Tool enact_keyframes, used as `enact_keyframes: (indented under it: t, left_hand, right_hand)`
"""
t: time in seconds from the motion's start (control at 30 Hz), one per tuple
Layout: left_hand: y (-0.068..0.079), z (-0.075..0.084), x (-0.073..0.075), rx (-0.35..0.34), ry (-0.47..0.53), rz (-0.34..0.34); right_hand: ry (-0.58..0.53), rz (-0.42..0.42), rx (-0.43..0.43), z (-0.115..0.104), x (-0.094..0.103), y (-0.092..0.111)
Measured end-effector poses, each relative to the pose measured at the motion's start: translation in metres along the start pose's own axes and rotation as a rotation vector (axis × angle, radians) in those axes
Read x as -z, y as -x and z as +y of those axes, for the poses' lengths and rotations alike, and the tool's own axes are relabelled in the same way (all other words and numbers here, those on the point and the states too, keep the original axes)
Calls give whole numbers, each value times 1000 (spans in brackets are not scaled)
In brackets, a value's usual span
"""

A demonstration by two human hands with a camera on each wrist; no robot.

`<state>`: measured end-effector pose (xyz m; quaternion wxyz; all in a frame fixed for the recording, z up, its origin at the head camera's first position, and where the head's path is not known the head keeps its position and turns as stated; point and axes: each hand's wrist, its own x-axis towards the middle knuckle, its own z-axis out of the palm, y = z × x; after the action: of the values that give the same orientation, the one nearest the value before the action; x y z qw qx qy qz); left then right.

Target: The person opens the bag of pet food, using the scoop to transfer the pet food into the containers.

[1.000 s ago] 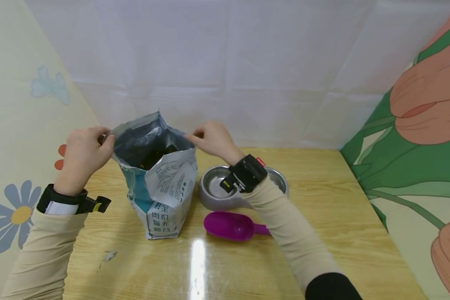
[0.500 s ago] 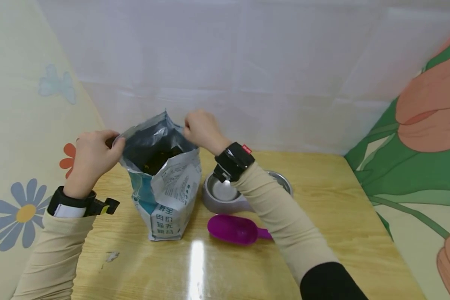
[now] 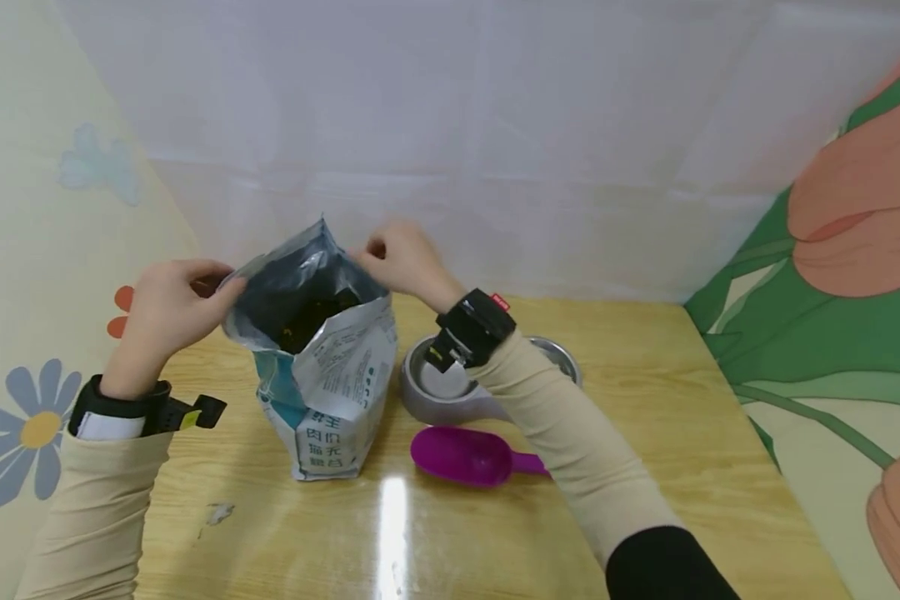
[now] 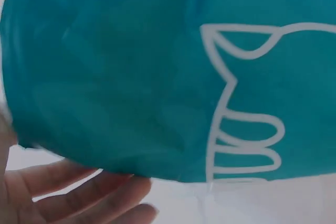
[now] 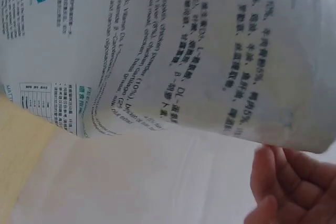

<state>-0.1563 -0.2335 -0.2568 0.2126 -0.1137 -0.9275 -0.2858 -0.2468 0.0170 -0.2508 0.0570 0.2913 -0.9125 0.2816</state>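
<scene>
A grey-and-teal cat food bag [image 3: 345, 358] stands upright on the table in the head view, its silvery mouth spread wide with dark contents visible inside. At the left of the mouth, my left hand [image 3: 176, 312] pinches the rim between thumb and forefinger. In the left wrist view, the other fingers [image 4: 105, 195] extend along the teal side, which bears a white cat outline. Across the mouth, my right hand [image 3: 408, 262] pinches the right rim. The right wrist view has its curled fingers [image 5: 291, 177] at the edge of the printed back panel.
Right of the bag stands a double pet bowl [image 3: 438, 404] with metal insets, partly hidden by my right forearm. In front of it lies a purple scoop [image 3: 465, 457], its handle end under the sleeve. A white sheet [image 3: 570, 167] hangs behind the wooden table [image 3: 682, 417].
Half a second ago the right hand was curled higher over the rim; its fingertips now reach to the rim's edge. The left hand keeps its pinch, and the bag's mouth has shifted slightly.
</scene>
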Motion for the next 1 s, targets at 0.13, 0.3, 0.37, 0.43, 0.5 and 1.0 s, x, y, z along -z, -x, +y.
enact_keyframes:
  t: [0.13,0.3,0.37,0.43,0.5,1.0]
  left_hand:
    - [3,-2,10,83,75,-121]
    - [13,1,12,130,3,-54]
    - [18,4,10,132,-41,-40]
    - [21,6,7,126,-24,-75]
    - [22,9,2,142,50,-156]
    - [19,2,-12,252,325,-71]
  right_hand:
    - [58,-1,-66,-1,6,13]
    - [-43,-219,-124,-1,8,29]
    - [-217,-319,-186,0,5,32]
    - [-384,-360,-261,1,1,34]
    - [-507,-351,-309,1,-1,35]
    - [-607,-307,-340,-13,1,11]
